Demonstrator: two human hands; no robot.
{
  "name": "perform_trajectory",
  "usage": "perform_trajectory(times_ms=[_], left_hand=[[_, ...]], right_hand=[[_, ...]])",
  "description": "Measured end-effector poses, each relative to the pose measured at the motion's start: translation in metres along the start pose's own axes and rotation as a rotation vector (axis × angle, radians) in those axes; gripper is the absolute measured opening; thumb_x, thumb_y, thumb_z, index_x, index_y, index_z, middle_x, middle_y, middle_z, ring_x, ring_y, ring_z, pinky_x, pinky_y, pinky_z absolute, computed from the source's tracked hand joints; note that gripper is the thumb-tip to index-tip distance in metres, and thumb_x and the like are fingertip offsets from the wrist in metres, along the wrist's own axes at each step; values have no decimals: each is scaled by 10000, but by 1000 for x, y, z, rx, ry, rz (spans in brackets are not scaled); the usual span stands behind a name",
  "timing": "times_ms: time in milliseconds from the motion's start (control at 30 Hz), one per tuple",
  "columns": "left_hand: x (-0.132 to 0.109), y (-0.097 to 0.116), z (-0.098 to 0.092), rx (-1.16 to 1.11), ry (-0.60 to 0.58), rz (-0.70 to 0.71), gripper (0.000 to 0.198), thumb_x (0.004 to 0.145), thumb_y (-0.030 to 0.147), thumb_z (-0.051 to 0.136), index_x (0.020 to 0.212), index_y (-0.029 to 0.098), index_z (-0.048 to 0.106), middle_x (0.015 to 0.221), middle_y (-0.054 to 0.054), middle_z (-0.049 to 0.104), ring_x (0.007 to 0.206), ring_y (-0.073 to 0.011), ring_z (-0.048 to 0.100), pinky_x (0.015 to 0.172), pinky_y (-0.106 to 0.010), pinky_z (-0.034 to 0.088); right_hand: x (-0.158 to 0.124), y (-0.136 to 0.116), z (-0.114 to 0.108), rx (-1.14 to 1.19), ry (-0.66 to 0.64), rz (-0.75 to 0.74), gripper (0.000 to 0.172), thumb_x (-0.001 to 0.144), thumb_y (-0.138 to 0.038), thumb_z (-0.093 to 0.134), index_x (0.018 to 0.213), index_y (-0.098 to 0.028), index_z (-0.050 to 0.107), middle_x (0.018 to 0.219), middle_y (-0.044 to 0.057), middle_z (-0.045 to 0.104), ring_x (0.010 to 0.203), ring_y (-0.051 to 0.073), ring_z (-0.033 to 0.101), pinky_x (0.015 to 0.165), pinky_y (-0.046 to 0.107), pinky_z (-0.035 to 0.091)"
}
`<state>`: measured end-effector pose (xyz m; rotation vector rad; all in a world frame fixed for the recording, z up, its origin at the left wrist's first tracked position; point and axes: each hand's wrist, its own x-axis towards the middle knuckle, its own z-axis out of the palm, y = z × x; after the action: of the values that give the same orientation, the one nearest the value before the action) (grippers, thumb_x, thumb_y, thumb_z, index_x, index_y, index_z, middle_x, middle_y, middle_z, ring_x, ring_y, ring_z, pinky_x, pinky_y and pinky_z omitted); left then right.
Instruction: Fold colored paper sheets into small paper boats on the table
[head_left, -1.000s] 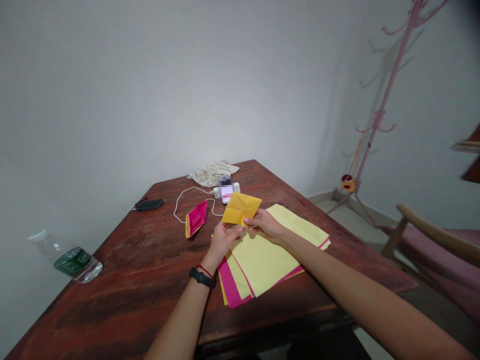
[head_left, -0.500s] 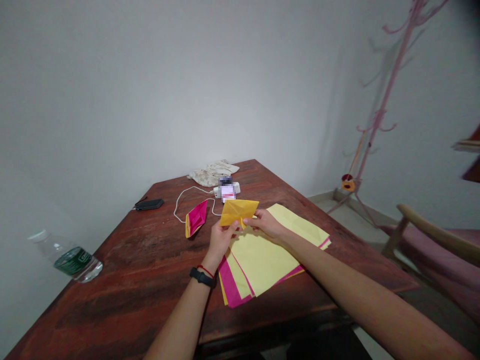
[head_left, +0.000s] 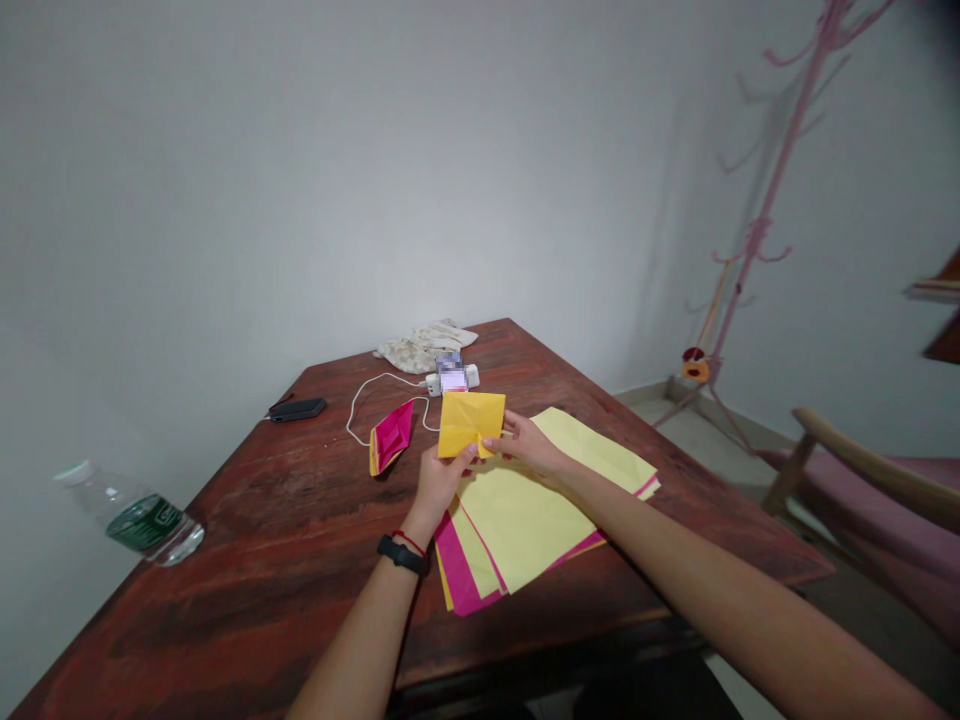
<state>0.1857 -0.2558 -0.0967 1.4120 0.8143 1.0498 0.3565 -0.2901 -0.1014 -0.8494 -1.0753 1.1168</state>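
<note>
A small piece of folded yellow paper (head_left: pixel 471 420), now roughly square with crease lines across it, is held up between both hands. My left hand (head_left: pixel 444 474) pinches its lower edge with the thumb in front. At the lower right edge, my right hand (head_left: pixel 528 446) grips it too, thumb in front and fingers behind. Below the hands lies a fanned stack of pale yellow and magenta sheets (head_left: pixel 532 520). Left of the hands, folded magenta and yellow paper pieces (head_left: pixel 391 438) stand nested together on the wooden table (head_left: pixel 300 540).
A water bottle (head_left: pixel 139 515) stands at the left edge. Further back are a black power bank or phone (head_left: pixel 297 410), a white cable (head_left: pixel 351 405), a white device (head_left: pixel 471 376) with a blurred screen, and a crumpled cloth (head_left: pixel 426 346). A chair (head_left: pixel 870 470) and pink coat rack (head_left: pixel 761 225) are at right.
The yellow paper has gone from a wide, flared shape with slanted sides to a near-square. My hands have stayed in almost the same place.
</note>
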Motion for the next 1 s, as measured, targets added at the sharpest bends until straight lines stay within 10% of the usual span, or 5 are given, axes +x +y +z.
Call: perform_trajectory(times_ms=[1000], left_hand=[[12, -23, -3, -195, -28, -77, 369, 731, 389, 775, 939, 103, 668, 790, -110, 769, 623, -194, 732, 507, -229, 545]], right_hand=[[0, 12, 0, -216, 147, 78, 383, 629, -472, 820, 753, -133, 693, 571, -10, 590, 484, 89, 416, 473, 244, 315]])
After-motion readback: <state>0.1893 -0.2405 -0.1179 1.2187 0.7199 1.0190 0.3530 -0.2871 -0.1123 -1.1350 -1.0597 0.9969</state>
